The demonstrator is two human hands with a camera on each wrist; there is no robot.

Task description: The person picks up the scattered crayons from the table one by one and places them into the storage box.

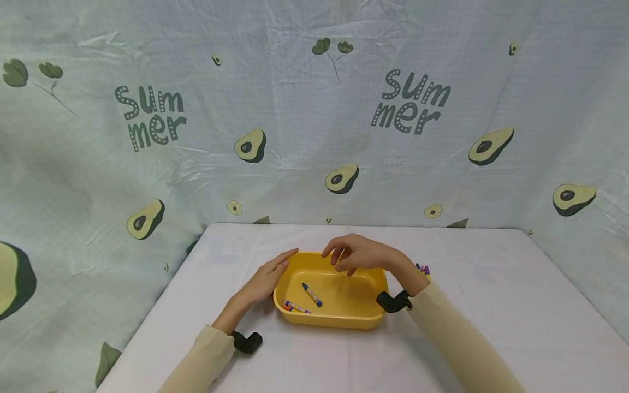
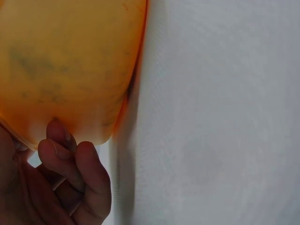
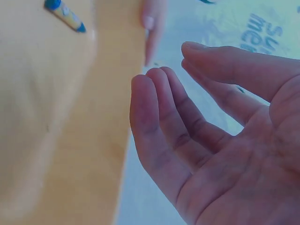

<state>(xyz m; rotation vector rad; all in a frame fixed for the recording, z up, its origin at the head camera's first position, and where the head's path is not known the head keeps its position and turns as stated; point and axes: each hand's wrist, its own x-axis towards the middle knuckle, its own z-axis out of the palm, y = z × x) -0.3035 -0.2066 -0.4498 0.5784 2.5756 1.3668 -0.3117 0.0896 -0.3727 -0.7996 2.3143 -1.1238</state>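
A yellow plastic bin point(image 1: 339, 323) stands on the white table. At its left end my left hand point(image 1: 265, 281) holds the rim; in the left wrist view, curled fingers point(image 2: 93, 173) lie against the outer wall. Over the bin's far right part hovers my right hand point(image 1: 361, 254), fingers loosely bent and holding nothing. Inside the bin lies a blue crayon point(image 1: 312, 295), also visible as a blue-tipped crayon point(image 3: 68, 16) in the right wrist view. A purple-tipped crayon point(image 1: 297, 307) and an orange crayon point(image 1: 287, 308) lie in the near left corner.
Beyond my right wrist, several crayons point(image 1: 423, 270) sit bunched on the table, partly hidden by the forearm. A curtain point(image 1: 295, 109) printed with avocados hangs behind and beside the white tabletop point(image 1: 472, 305). Black wrist mounts point(image 1: 393, 301) are strapped to both arms.
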